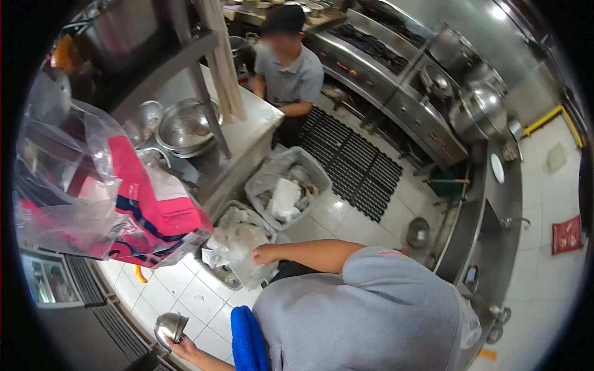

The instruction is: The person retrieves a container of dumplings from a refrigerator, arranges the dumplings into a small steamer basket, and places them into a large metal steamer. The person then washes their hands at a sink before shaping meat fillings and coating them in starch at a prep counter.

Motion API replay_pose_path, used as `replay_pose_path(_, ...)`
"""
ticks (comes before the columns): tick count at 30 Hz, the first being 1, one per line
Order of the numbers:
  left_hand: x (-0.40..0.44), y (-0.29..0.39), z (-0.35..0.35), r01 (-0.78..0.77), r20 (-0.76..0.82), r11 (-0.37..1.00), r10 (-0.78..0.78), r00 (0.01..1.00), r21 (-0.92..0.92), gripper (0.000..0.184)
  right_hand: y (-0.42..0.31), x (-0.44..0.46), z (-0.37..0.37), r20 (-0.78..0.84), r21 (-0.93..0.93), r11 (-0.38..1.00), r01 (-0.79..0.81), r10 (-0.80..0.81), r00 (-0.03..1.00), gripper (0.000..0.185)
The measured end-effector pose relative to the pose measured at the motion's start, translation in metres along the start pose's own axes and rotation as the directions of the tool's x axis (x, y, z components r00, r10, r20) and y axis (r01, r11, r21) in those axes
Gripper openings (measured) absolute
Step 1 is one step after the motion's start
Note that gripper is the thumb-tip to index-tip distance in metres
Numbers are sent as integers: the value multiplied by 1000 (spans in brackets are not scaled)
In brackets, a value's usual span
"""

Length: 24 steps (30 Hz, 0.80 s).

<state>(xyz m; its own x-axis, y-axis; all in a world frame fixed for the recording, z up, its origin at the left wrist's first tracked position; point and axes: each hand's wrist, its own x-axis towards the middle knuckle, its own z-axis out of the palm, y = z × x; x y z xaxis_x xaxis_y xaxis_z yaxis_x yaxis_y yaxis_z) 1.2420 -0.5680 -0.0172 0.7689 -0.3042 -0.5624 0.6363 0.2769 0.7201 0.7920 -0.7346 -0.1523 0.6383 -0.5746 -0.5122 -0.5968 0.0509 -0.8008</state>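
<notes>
My right hand [265, 254] is closed at the edge of a clear plastic bag [252, 263] lining a grey bin [230, 282]. Pale scraps and wrappers show inside this bin. Down at the lower left, my left hand [181, 348] grips a small shiny metal bowl [169, 328], tilted on its side; the bowl's inside is mostly hidden. A blue towel [247, 337] hangs against my grey shirt [365, 315]. Beside the first bin stands a second grey bin [318, 170], with a plastic liner and white and brown waste in it.
A pink package in clear plastic [151, 207] hangs at left. Metal bowls and a colander [185, 123] sit on the counter. A co-worker in grey [291, 74] stands behind it. A black floor mat [352, 161] lies before the stove [371, 49]; a metal bowl [419, 232] is on the floor.
</notes>
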Motion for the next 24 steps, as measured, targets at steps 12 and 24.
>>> replay_pose_path(12,111,-51,37,282,154,958,-287,946,56,33,156,-194,80,-298,-287,765,-577,501,813,32)
replay_pose_path(24,273,-58,-18,416,91,897,-432,897,152,38,-51,-77,151,-163,234,693,-682,720,675,27)
